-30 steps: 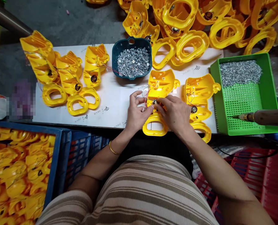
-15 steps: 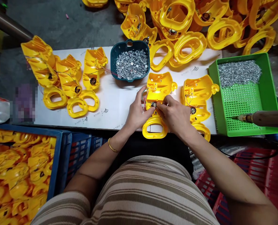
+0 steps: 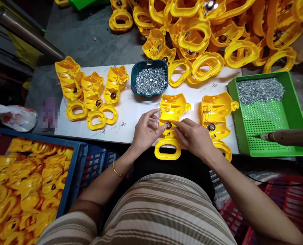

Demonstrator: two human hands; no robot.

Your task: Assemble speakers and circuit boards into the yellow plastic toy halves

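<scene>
In front of me on the white board lies a yellow plastic shell (image 3: 173, 103) with a round metal disc part (image 3: 168, 125) seated in it and thin wires (image 3: 158, 119) at its left edge. My left hand (image 3: 145, 132) is at that left side, fingers apart by the wires, its thumb reaching to the disc. From the right, my right hand (image 3: 196, 137) comes over the shell with its index finger stretched towards the disc; nothing shows between its fingers. The shell's yellow oval ring (image 3: 167, 157) points towards me. A second yellow shell (image 3: 216, 105) rests beside my right hand.
A dark green bowl (image 3: 134, 76) holds small metal pieces. The light green basket (image 3: 293, 109) contains screws, and a screwdriver-like tool (image 3: 289, 136) hangs over it. More yellow shells (image 3: 92, 86) lie left; others are heaped behind. A blue crate (image 3: 73, 177) stands lower left.
The view has shifted, so the board's contents appear lower. My right hand's fingers have straightened and drawn slightly back from the disc. My left thumb stays at the disc.
</scene>
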